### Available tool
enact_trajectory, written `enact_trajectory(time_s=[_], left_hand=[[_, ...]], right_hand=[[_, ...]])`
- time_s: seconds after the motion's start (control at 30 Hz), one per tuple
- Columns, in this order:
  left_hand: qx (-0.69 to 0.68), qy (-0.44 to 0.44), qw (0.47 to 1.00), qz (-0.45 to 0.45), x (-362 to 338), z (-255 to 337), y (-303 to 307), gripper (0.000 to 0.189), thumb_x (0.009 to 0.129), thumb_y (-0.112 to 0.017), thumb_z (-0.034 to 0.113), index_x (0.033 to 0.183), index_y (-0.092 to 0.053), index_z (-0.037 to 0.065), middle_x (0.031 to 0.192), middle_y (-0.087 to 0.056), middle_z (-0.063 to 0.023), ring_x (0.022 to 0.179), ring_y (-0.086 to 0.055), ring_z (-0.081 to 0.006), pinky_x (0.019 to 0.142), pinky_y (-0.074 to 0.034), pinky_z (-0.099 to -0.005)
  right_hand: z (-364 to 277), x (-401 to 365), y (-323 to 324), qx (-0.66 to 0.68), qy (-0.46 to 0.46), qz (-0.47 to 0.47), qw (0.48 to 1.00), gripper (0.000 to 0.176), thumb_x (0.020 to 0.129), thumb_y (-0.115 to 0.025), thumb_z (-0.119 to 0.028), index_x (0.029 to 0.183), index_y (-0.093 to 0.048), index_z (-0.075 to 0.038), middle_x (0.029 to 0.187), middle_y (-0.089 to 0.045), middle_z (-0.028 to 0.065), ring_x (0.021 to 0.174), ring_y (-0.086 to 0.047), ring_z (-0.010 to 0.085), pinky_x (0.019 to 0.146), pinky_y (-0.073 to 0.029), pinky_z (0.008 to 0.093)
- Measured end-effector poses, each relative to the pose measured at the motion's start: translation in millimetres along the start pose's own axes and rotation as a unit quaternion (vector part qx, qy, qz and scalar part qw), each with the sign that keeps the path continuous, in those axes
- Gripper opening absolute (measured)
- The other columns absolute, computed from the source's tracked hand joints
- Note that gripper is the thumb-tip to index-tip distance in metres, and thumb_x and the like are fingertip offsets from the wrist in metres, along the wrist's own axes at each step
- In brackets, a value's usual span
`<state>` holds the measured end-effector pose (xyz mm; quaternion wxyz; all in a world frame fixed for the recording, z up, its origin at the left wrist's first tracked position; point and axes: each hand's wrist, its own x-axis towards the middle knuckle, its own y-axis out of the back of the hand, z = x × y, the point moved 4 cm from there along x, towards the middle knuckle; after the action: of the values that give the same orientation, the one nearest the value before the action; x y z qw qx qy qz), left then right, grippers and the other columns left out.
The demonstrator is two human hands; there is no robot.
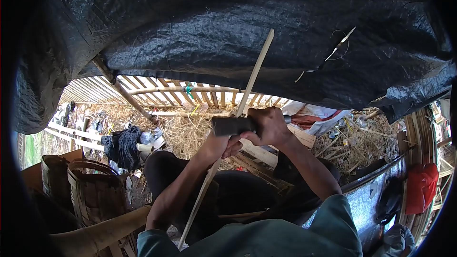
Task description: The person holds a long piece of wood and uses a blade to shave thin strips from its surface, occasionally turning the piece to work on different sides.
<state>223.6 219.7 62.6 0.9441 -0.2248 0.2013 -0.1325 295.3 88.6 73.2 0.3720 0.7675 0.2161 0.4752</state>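
Note:
A long pale bamboo strip runs slantwise from the upper middle down past my lap. My left hand is closed around the strip, just below a dark, broad, blade-like tool that crosses it. On the right, my right hand grips this tool in a fist, and a grey end pokes out beyond the knuckles. The tool's flat dark part overlaps the strip and hides a short length of it. The fingertips of my left hand are partly behind the tool, close to my right hand.
Black plastic sheeting hangs low across the top. Woven baskets and a thick bamboo pole stand at lower left. Dry shavings litter the ground before a slatted bamboo fence. A red bag hangs at right.

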Motion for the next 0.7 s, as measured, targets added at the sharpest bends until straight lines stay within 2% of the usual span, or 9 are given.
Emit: enact_trajectory(time_s=[0.07, 0.1, 0.13, 0.2, 0.23, 0.37, 0.53, 0.6, 0.7], left_hand=[[-0.032, 0.013, 0.999, 0.016, -1, -9, 0, 0.039, 0.1, -0.022, 0.029, 0.072, -0.039, 0.008, 0.046, -0.03, 0.0024, 0.033, -0.029, -0.0085, 0.033, -0.027, -0.0244], [0.039, 0.002, 0.999, 0.033, -2, -32, -6, 0.04, 0.1, -0.018, 0.029, 0.074, -0.039, 0.009, 0.045, -0.029, 0.0019, 0.031, -0.027, -0.0097, 0.031, -0.027, -0.0255], [0.176, -0.041, 0.983, -0.006, -10, -42, -17, 0.036, 0.1, -0.02, 0.031, 0.075, -0.037, 0.011, 0.046, -0.031, 0.0009, 0.031, -0.03, -0.0103, 0.029, -0.025, -0.0244], [0.037, -0.007, 0.999, -0.018, -15, -32, -36, 0.036, 0.1, -0.019, 0.029, 0.074, -0.036, 0.011, 0.046, -0.032, 0.0012, 0.03, -0.03, -0.0103, 0.029, -0.026, -0.0236], [0.081, -0.015, 0.997, -0.012, -9, -27, -24, 0.037, 0.1, -0.021, 0.031, 0.074, -0.036, 0.01, 0.046, -0.03, 0.0015, 0.03, -0.028, -0.0101, 0.03, -0.025, -0.0241], [-0.019, 0.005, 1.0, 0.008, -5, -7, 3, 0.039, 0.101, -0.016, 0.028, 0.074, -0.038, 0.01, 0.046, -0.028, 0.0019, 0.031, -0.025, -0.0102, 0.031, -0.025, -0.0243], [0.0, -0.016, 1.0, 0.015, -5, 1, -1, 0.041, 0.102, -0.018, 0.032, 0.073, -0.038, 0.01, 0.047, -0.026, 0.0025, 0.032, -0.025, -0.0097, 0.032, -0.023, -0.0248], [0.006, -0.008, 1.0, 0.026, -4, 0, 0, 0.042, 0.102, -0.02, 0.034, 0.074, -0.039, 0.009, 0.047, -0.027, 0.0023, 0.032, -0.025, -0.0097, 0.033, -0.024, -0.0248], [0.013, -0.015, 1.0, 0.018, 1, -1, 4, 0.042, 0.101, -0.023, 0.036, 0.075, -0.04, 0.009, 0.047, -0.029, 0.0016, 0.033, -0.029, -0.0098, 0.035, -0.026, -0.0245]], right_hand=[[58, 3, 2, -0.005, -0.136, 0.13, 0.982, 0.055, 0.087, -0.053, -0.051, 0.068, -0.063, -0.001, 0.056, -0.059, 0.0154, 0.047, -0.059, 0.0325, 0.043, -0.046, 0.0382], [76, 15, 43, 0.091, -0.407, 0.069, 0.906, 0.056, 0.091, -0.049, -0.048, 0.068, -0.064, 0.001, 0.063, -0.062, 0.0208, 0.057, -0.062, 0.0382, 0.05, -0.049, 0.0421], [126, 6, 60, -0.03, -0.421, 0.146, 0.895, 0.061, 0.091, -0.047, -0.052, 0.066, -0.063, 0.001, 0.064, -0.062, 0.0231, 0.065, -0.063, 0.0417, 0.055, -0.05, 0.0436], [146, -4, 97, -0.1, -0.404, 0.185, 0.89, 0.065, 0.092, -0.043, -0.052, 0.064, -0.061, 0.003, 0.058, -0.059, 0.0231, 0.06, -0.062, 0.0404, 0.051, -0.047, 0.0401], [147, -9, 105, -0.097, -0.385, 0.214, 0.893, 0.066, 0.093, -0.042, -0.052, 0.06, -0.058, 0.003, 0.053, -0.058, 0.0208, 0.053, -0.062, 0.0363, 0.047, -0.045, 0.0371], [133, -21, 95, 0.218, -0.452, 0.235, 0.832, 0.057, 0.096, -0.043, -0.042, 0.055, -0.045, -0.002, 0.046, -0.043, 0.0026, 0.044, -0.046, 0.0099, 0.044, -0.037, 0.0318], [82, 1, 58, 0.108, -0.261, 0.078, 0.956, 0.044, 0.094, -0.048, -0.035, 0.067, -0.056, -0.001, 0.052, -0.053, 0.01, 0.045, -0.053, 0.0224, 0.046, -0.041, 0.0382], [47, 9, 45, 0.1, -0.162, 0.049, 0.98, 0.04, 0.089, -0.055, -0.038, 0.074, -0.06, -0.002, 0.057, -0.057, 0.0155, 0.05, -0.058, 0.0317, 0.05, -0.044, 0.041], [9, 3, 22, 0.089, -0.13, -0.057, 0.986, 0.04, 0.083, -0.06, -0.04, 0.075, -0.06, -0.002, 0.06, -0.057, 0.0165, 0.055, -0.059, 0.0355, 0.053, -0.046, 0.0416]])
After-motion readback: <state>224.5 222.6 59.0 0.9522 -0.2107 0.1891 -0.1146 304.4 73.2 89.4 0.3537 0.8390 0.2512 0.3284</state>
